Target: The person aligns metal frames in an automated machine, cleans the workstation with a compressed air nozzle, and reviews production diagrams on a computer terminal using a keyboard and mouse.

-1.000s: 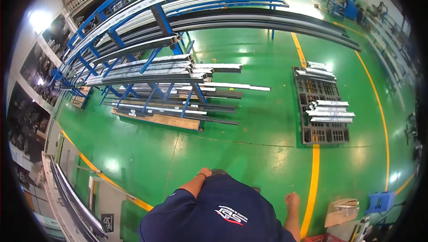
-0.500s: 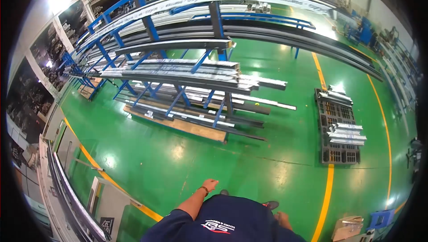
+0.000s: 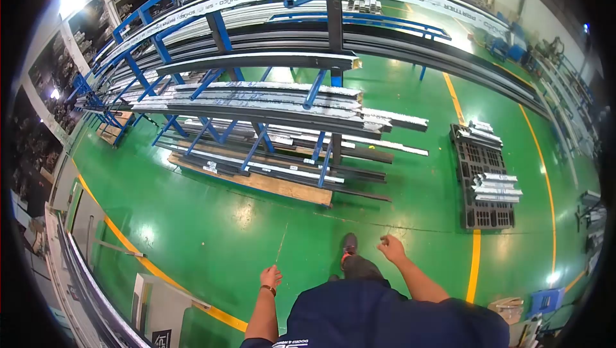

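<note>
My left hand (image 3: 271, 276), with a band on the wrist, hangs in front of my body over the green floor. Its fingers are loosely curled, and nothing shows in them. Further forward on the other side is my right hand (image 3: 391, 248), fingers loosely bent and partly apart, also without anything visible in it. Neither hand touches anything. One dark shoe (image 3: 349, 245) shows between them. Ahead stands a blue rack (image 3: 221, 33) loaded with long metal profiles (image 3: 256, 107), some wrapped in white printed film. These are the nearest large things to my hands.
A black pallet (image 3: 471, 184) at the right bears short stacks of profiles (image 3: 497, 187). Yellow lines (image 3: 473, 264) mark the green floor (image 3: 224, 239). Profile ends jut out from the rack. Frames and long profiles (image 3: 96, 290) stand at the left; a blue bin (image 3: 545, 301) is at lower right.
My right hand has swung forward into fuller view, and my left hand has dropped back toward my body. One foot has stepped forward. The view has shifted slightly.
</note>
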`<action>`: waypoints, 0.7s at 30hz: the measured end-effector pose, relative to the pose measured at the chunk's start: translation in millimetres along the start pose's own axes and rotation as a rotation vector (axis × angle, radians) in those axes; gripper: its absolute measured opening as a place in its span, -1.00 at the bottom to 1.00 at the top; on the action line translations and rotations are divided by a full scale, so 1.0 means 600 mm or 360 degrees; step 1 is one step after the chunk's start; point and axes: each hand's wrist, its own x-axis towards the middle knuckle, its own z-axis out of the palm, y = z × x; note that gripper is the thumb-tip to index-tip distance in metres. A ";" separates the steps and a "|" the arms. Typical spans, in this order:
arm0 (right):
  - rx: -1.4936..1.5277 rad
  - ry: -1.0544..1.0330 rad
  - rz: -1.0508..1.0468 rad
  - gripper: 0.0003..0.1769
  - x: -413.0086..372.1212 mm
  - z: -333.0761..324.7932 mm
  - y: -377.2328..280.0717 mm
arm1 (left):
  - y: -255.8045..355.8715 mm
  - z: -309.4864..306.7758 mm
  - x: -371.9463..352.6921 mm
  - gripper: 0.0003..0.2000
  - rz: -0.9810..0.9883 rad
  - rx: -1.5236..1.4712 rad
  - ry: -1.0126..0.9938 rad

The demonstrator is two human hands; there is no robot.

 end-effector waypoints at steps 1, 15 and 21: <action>-0.0027 0.0035 -0.0086 -0.46 0.038 -0.016 -0.046 | 0.019 0.005 0.016 -0.49 0.0034 -0.0027 0.0022; 0.0125 0.0978 -0.0176 -0.57 0.679 -0.127 -0.406 | 0.510 0.129 0.229 -0.41 0.0376 -0.0056 -0.0093; -0.0168 0.0785 0.0466 -0.36 0.803 -0.125 -0.435 | 0.689 0.189 0.320 -0.43 0.0487 -0.0080 -0.0113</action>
